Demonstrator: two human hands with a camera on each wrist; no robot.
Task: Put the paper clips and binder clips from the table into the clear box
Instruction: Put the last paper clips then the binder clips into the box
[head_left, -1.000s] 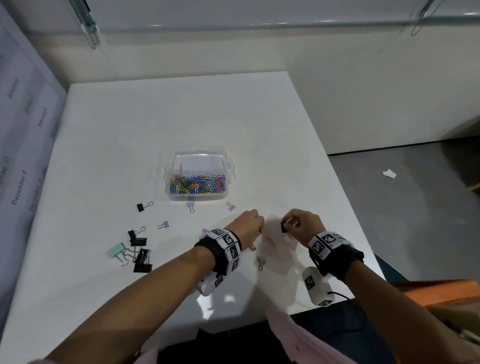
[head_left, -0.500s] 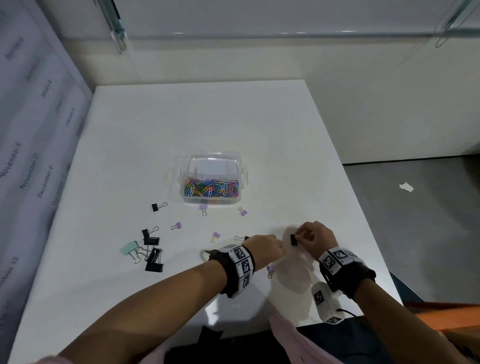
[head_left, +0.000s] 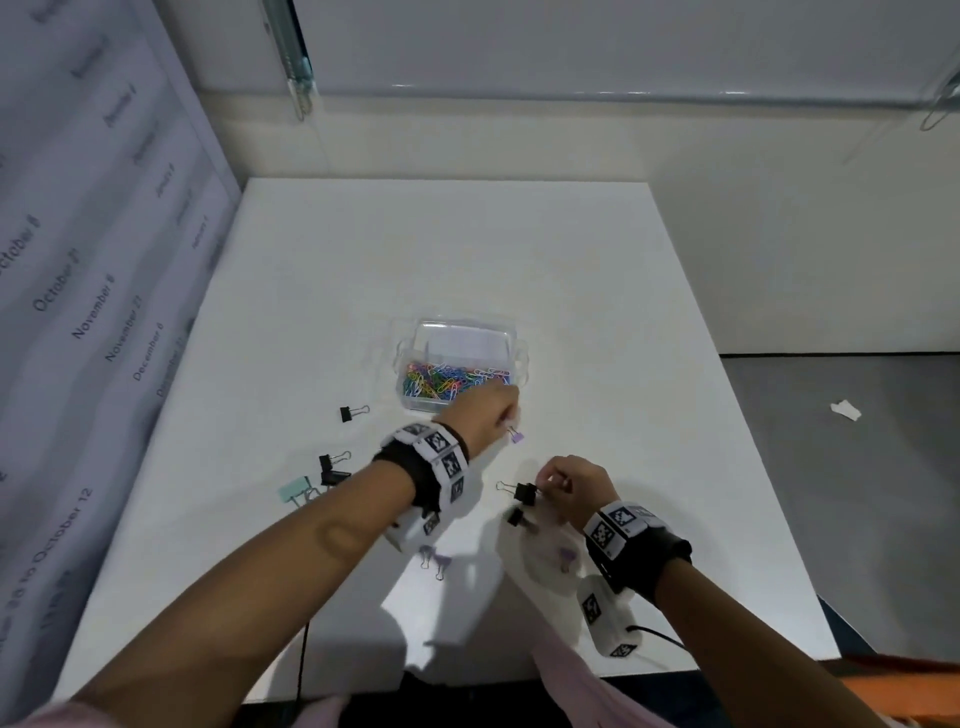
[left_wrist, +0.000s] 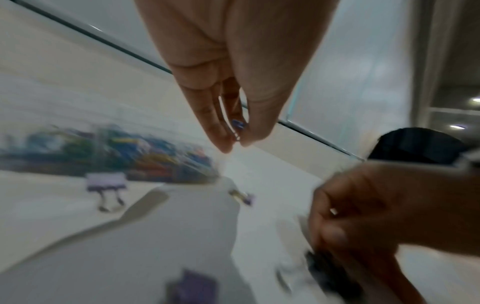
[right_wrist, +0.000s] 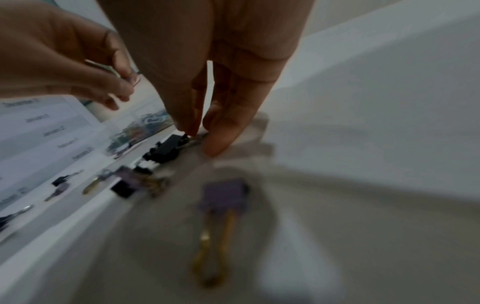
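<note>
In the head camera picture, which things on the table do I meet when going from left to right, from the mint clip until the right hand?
mint binder clip → lone black binder clip → clear box → small purple binder clip → right hand, holding a black binder clip.

The left hand (head_left: 480, 415) has risen toward the clear box (head_left: 462, 364) — fingertips pinching something small.

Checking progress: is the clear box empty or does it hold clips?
Partly full: colored paper clips cover the near part of the clear box; its far part is bare.
</note>
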